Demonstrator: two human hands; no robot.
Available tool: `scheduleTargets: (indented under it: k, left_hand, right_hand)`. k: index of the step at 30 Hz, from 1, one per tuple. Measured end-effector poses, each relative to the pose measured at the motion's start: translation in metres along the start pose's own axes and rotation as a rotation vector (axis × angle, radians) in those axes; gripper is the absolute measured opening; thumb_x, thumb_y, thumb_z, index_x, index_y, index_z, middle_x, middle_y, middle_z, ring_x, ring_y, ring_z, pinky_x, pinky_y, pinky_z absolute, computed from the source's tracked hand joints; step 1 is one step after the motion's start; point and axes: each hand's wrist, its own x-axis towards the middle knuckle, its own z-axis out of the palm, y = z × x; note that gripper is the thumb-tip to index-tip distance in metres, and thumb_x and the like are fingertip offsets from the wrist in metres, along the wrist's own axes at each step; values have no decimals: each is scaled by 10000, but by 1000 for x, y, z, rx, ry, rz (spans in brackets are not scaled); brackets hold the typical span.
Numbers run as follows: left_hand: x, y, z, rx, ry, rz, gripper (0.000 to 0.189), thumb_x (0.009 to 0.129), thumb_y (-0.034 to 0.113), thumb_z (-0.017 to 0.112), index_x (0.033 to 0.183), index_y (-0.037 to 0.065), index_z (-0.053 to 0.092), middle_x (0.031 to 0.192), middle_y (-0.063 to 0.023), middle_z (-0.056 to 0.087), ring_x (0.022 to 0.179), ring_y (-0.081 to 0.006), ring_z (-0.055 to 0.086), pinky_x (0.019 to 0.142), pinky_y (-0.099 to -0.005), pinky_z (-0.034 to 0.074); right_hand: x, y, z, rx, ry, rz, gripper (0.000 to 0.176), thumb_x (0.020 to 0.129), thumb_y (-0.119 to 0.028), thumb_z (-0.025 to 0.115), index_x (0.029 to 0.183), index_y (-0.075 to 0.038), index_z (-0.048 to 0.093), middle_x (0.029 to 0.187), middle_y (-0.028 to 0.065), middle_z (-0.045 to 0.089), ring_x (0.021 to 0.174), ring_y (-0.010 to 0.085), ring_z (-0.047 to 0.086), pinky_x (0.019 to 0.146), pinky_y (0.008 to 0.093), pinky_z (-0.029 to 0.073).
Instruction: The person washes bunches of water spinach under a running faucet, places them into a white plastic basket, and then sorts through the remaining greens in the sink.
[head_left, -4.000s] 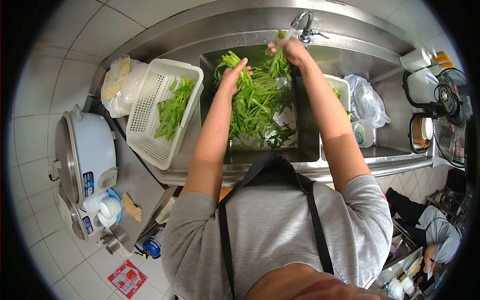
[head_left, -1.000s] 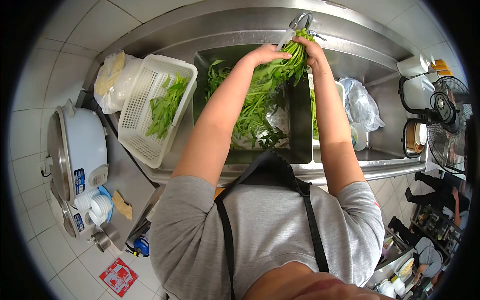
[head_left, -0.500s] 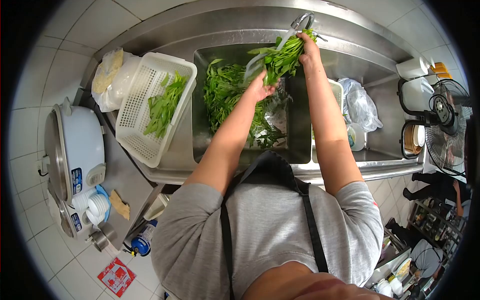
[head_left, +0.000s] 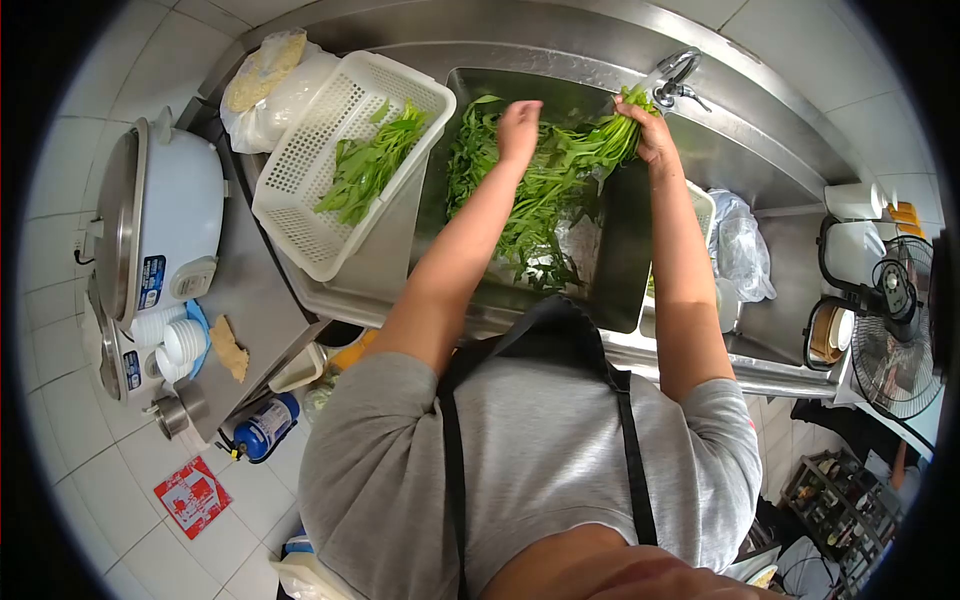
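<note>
My right hand (head_left: 650, 130) is closed round the stems of a bunch of leafy greens (head_left: 597, 143), just below the faucet (head_left: 680, 70). The leaves of the bunch hang to the left over the sink basin (head_left: 625, 240). Raised above the basin, my left hand (head_left: 519, 130) is apart from the bunch, its fingers blurred. More loose greens (head_left: 520, 230) lie in the basin beneath it. To the left, a white perforated basket (head_left: 290, 190) holds a smaller pile of greens (head_left: 370, 170).
Bagged food (head_left: 275, 90) stands behind the basket. A large cooker (head_left: 175, 220), white bowls (head_left: 183, 342) and a pot (head_left: 172, 415) are at the left. Plastic bags (head_left: 742, 245) lie in the right basin, with a fan (head_left: 895, 330) beyond. Part of another person shows at the lower right.
My left hand has let go of the greens and risen. My right hand, with the bunch, has moved down from the water stream. The view has shifted, so the sink sits further right.
</note>
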Motion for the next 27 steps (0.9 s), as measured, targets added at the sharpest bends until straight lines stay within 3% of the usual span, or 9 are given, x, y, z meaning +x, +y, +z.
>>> scheduleTargets:
  k: [5, 7, 9, 13, 15, 17, 21, 24, 27]
  left_hand:
    - [3, 55, 49, -239, -652, 0, 560, 777, 384, 598, 1171, 12, 455, 1132, -122, 523, 1034, -182, 495, 922, -281, 341]
    - [11, 30, 78, 162, -530, 263, 837, 656, 405, 713, 1263, -5, 308, 1160, -144, 486, 1044, -202, 482, 942, -286, 327]
    - [17, 20, 96, 106, -598, 346, 985, 556, 377, 787, 1281, -8, 242, 1152, -150, 480, 1037, -216, 480, 928, -283, 350]
    - [7, 39, 90, -328, -650, -169, 621, 552, 216, 784, 1065, -4, 514, 996, -124, 575, 942, -196, 533, 823, -298, 420]
    - [10, 17, 109, -287, -444, -304, 467, 545, 119, 748, 965, 4, 581, 901, -112, 609, 853, -192, 569, 759, -298, 446]
    - [22, -12, 138, -267, -199, -410, 454, 542, 99, 737, 958, 2, 583, 882, -112, 611, 823, -196, 576, 733, -302, 456]
    - [19, 32, 125, -10, -320, -456, 521, 504, 125, 756, 972, -5, 565, 950, -148, 595, 896, -227, 567, 774, -311, 446]
    - [19, 58, 104, -553, -248, -389, 384, 535, 70, 724, 887, 10, 583, 841, -89, 609, 746, -194, 577, 688, -313, 463]
    - [28, 68, 76, -708, -315, -310, 267, 598, 77, 714, 831, 30, 593, 796, -61, 613, 739, -165, 579, 698, -300, 461]
  right_hand:
    - [1, -8, 2, 30, -42, 50, 278, 707, -55, 623, 972, 15, 576, 885, 76, 600, 794, 184, 576, 719, 297, 470]
    - [10, -13, 4, -64, -51, 13, 304, 716, -78, 621, 997, 22, 567, 938, 82, 599, 848, 181, 570, 769, 307, 458]
    - [9, -22, 18, -181, -46, 10, 304, 714, -108, 633, 978, 28, 569, 903, 94, 601, 767, 177, 581, 694, 286, 471]
    - [32, -24, 7, -621, 117, 63, 502, 683, -246, 688, 1032, 75, 522, 928, 123, 577, 738, 180, 563, 651, 283, 447]
    - [26, -30, 15, -561, 83, -184, 555, 693, -263, 681, 1086, 78, 489, 962, 119, 567, 829, 189, 540, 736, 295, 416]
    - [14, -44, 25, -611, 150, -190, 505, 722, -248, 655, 1088, 64, 502, 969, 96, 571, 881, 167, 515, 778, 274, 378]
    - [2, -56, 3, -563, 117, -229, 301, 764, -181, 613, 998, 3, 571, 914, 53, 582, 831, 126, 520, 726, 257, 401]
    - [-22, -59, -7, -499, 248, -272, 260, 786, -181, 587, 998, -30, 584, 927, 33, 584, 832, 116, 527, 713, 252, 416]
    - [-36, -45, -14, -512, 350, -222, 279, 806, -211, 565, 1032, -47, 579, 920, 21, 587, 793, 106, 538, 674, 234, 428]
